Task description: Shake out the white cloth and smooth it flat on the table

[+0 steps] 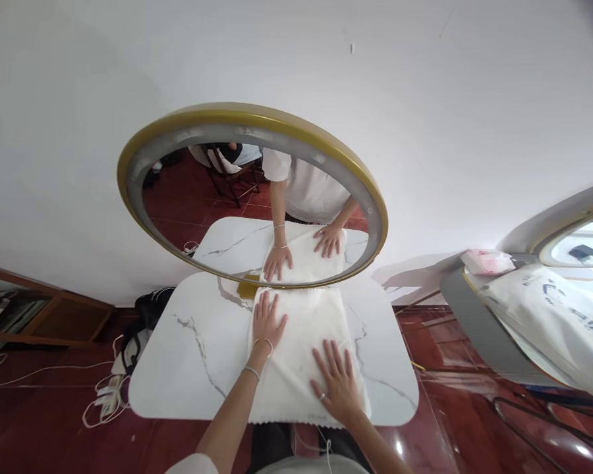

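A white towel (296,368) lies spread on the white marbled table (178,368), running from its front edge back to the mirror. On the towel's far left part rests my left hand (267,321), palm down with fingers stretched out; two bracelets circle that wrist. My right hand (338,385) lies flat on the towel's near right part, fingers spread, a ring on one finger. Neither hand grips the cloth. The round gold-framed mirror (257,118) stands behind the towel and reflects both hands and the cloth.
A gold mirror base (248,287) sits at the table's back. To the right, a second table carries a printed white cloth (558,316) and a pink-and-white packet (487,261). A power strip (109,395) with cables and a black bag (153,306) lie at left, near a wooden shelf (74,319).
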`<state>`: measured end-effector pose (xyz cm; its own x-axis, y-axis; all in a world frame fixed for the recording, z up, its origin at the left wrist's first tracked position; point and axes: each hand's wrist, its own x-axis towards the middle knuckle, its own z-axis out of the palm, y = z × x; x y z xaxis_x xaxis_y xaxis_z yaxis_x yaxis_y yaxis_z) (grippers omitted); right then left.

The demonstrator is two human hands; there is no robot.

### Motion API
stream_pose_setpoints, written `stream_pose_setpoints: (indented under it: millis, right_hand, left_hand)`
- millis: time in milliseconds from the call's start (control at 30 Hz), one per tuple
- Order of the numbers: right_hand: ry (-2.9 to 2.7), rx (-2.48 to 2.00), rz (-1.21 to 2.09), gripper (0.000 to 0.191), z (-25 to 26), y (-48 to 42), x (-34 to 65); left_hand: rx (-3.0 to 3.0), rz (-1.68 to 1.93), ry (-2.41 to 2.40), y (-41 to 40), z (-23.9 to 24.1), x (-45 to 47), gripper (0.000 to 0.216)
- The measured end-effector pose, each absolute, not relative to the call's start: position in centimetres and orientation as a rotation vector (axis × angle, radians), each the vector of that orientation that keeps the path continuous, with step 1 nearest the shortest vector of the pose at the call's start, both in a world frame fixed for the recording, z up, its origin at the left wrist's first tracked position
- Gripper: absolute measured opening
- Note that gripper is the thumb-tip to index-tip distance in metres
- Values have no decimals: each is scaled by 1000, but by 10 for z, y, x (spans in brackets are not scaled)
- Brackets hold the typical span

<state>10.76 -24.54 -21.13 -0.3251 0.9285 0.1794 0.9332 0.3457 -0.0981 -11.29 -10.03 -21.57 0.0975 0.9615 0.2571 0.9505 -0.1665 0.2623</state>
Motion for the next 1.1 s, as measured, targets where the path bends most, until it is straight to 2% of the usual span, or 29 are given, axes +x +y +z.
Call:
stream_pose_setpoints:
  millis: [267,333,467,667,867,1100]
  right_hand:
    - [-2368,-1728,23,67,-207,-239,42]
    - [-2353,-1741,25,68,-208,-241,42]
    - [-2310,-1790,24,67,-210,-246,54]
    - [-2311,-1792,66,64,-212,-258,71]
    - [-2578,-1420,300,70,-205,-253,47]
    - [-2591,-1339,477,72,-206,-236,-20]
  left_hand:
    - [2321,568,2006,-95,-214,-175,60]
    - [2412,556,1860,-93,-214,-163,53]
    - [2562,474,1513,-90,-216,-108,58]
    - [2585,464,1430,-93,-213,-50,61]
    - [2594,421,1459,-92,-207,-89,63]
    - [2617,342,1483,-80,-204,-165,61]
